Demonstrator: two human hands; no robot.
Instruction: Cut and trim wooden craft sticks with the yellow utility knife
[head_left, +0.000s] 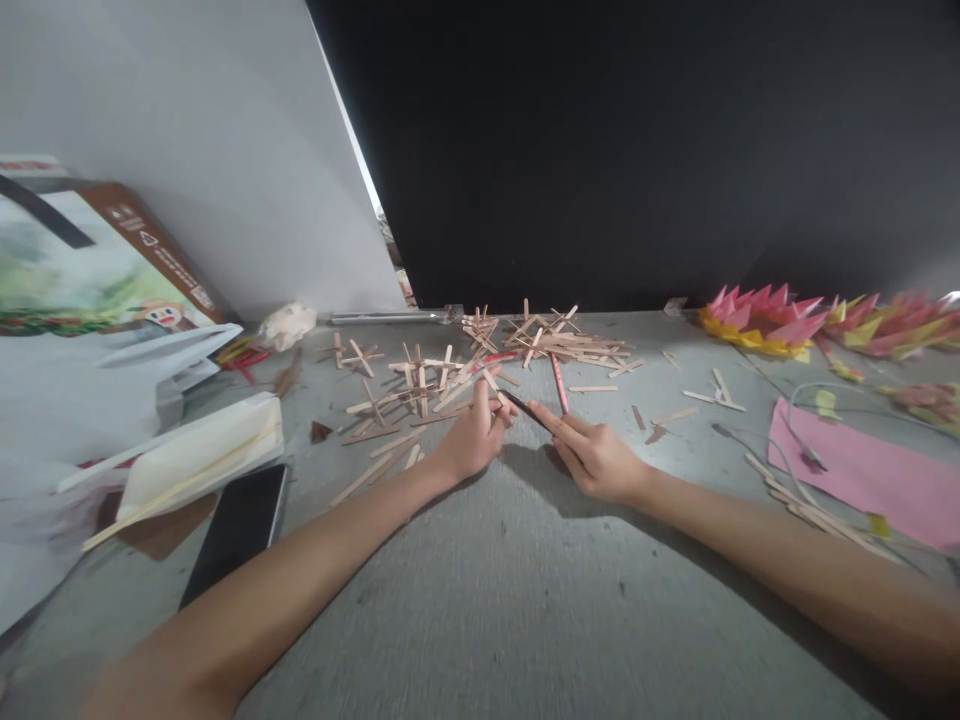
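Observation:
My left hand (474, 437) rests on the grey floor, its fingers pinched on a wooden stick (495, 385) at the edge of a scatter of sticks. My right hand (592, 457) lies just to its right, fingers closed round a thin dark tool (523, 406) whose tip points toward the left hand. A red pencil (559, 383) lies on the floor just beyond the right hand. Several glued stick crosses (420, 378) and loose sticks (570, 345) spread out behind both hands.
A black phone (236, 528) and a white box (199, 455) lie at the left by a printed carton (97, 270). Pink and yellow paper flowers (761, 320), a pink sheet (862, 470) and a grey cable (787, 445) sit at the right. A dark wall (637, 150) stands behind.

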